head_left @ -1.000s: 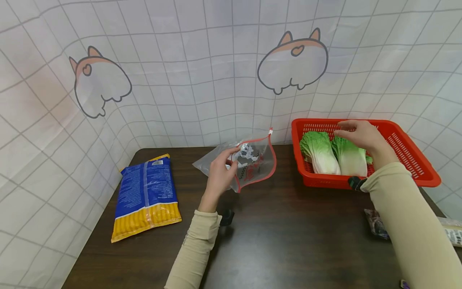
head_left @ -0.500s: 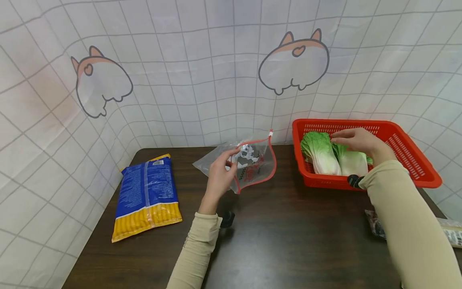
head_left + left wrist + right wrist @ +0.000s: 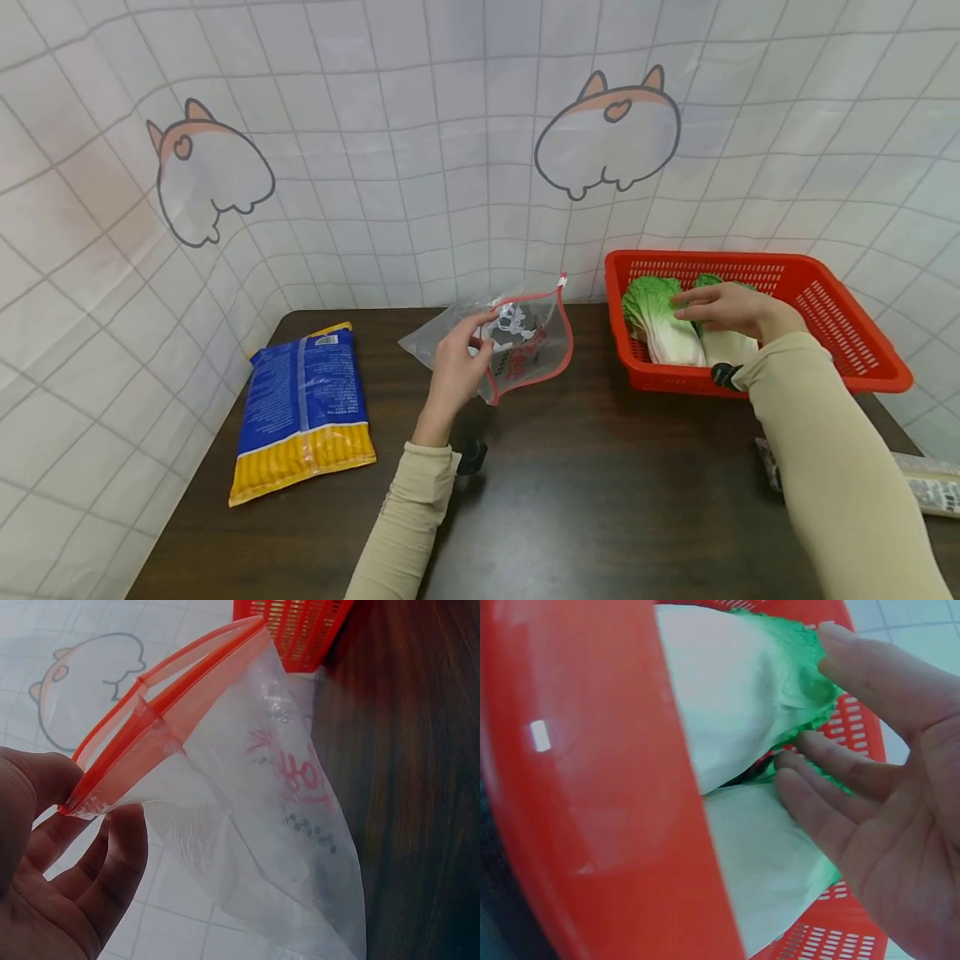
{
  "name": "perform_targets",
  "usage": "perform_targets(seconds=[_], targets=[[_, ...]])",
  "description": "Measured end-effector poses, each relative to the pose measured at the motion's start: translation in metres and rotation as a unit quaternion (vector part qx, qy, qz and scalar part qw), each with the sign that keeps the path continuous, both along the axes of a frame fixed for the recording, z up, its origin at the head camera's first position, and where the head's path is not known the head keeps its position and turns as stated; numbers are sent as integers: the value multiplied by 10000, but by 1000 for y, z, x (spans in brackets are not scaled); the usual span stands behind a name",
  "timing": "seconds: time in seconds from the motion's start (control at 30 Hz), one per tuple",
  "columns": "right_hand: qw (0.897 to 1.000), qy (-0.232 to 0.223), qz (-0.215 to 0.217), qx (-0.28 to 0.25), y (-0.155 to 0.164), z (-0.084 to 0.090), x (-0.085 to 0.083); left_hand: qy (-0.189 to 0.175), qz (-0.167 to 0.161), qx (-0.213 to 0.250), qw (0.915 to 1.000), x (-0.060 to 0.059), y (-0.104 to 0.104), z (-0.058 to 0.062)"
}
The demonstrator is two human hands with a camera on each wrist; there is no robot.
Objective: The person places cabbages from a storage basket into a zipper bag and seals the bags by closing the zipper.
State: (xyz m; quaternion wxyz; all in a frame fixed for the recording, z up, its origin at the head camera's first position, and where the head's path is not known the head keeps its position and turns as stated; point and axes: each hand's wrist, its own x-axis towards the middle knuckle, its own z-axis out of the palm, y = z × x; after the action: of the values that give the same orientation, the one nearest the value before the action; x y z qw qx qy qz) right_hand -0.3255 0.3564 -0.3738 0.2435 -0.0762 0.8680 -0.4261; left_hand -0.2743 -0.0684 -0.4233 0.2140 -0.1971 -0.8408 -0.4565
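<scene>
My left hand (image 3: 457, 362) pinches the red zip edge of a clear plastic zip bag (image 3: 277, 855) above the table's far side. The bag's mouth gapes a little, and red and black print marks its side. At the right, my right hand (image 3: 738, 312) reaches over a red basket (image 3: 862, 312) with its fingers mostly straight. Two napa cabbages lie in there: a left cabbage (image 3: 666, 329) and a right cabbage (image 3: 727, 346), partly covered by the hand. In the right wrist view the fingertips (image 3: 791, 784) are at the cabbages; whether they touch cannot be told.
A blue and yellow packet (image 3: 303, 400) lies on the left of the dark table (image 3: 600, 500). Right of centre, a dark packet (image 3: 768, 467) is mostly hidden by the right sleeve, and a pale package (image 3: 930, 487) lies beyond it. A tiled-pattern curtain (image 3: 420, 167) hangs behind.
My right hand has moved lower and slightly left, from above the right cabbage to between the two. The left hand and the zip bag have stayed in place.
</scene>
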Motion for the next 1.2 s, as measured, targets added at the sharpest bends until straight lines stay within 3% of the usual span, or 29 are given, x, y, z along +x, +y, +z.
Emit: perform_targets(seconds=[0.27, 0.5, 0.73, 0.9, 1.07, 1.2], targets=[[9976, -616, 303, -57, -8, 3, -6, -45, 71, -50, 10000, 0, -2, 1], [9885, -1335, 613, 372, -13, 11, -6, -117, 29, -95, 9999, 0, -2, 0], [9840, -1456, 818, 623, -20, 12, -6, -114, -33, -113, 9999, 0, -1, -1], [9833, -1522, 857, 517, -22, 11, -9, -112, 2, -142, 9998, -1, -1, 0], [9775, -1930, 815, 236, -23, 11, -9, -163, 18, -172, 9997, 0, -2, -1], [9737, -2107, 801, 326, -22, 13, -11, -178, 23, -161, 9997, 0, -2, -1]])
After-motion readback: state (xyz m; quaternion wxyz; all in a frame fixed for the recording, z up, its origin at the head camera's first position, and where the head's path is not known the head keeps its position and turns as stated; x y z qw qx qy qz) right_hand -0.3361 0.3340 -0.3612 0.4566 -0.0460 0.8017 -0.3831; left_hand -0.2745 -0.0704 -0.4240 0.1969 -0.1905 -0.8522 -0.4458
